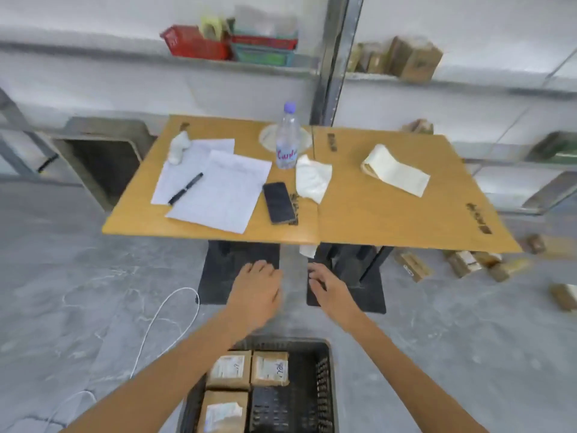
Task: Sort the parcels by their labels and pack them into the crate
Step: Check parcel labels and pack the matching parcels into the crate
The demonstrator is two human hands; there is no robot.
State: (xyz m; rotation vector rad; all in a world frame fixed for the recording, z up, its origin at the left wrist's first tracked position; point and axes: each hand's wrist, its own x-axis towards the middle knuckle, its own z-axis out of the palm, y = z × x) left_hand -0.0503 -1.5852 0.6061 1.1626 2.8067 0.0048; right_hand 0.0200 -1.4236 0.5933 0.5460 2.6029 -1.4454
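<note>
A black plastic crate (324,379) stands on the floor at the bottom middle. Three brown labelled parcels lie in its left half: one at the back left (229,368), one beside it (270,368), one in front (224,412). My left hand (257,290) and my right hand (324,284) hover side by side above the floor between the crate and the table, fingers relaxed, holding nothing. More brown parcels (465,262) lie scattered on the floor at the right.
A cardboard-topped table (374,214) ahead carries papers (223,189) with a pen (185,188), a phone (278,202), a water bottle (288,139) and a label roll (393,168). Shelves behind hold baskets (199,42) and boxes (409,59). A white cable (162,314) runs across the floor.
</note>
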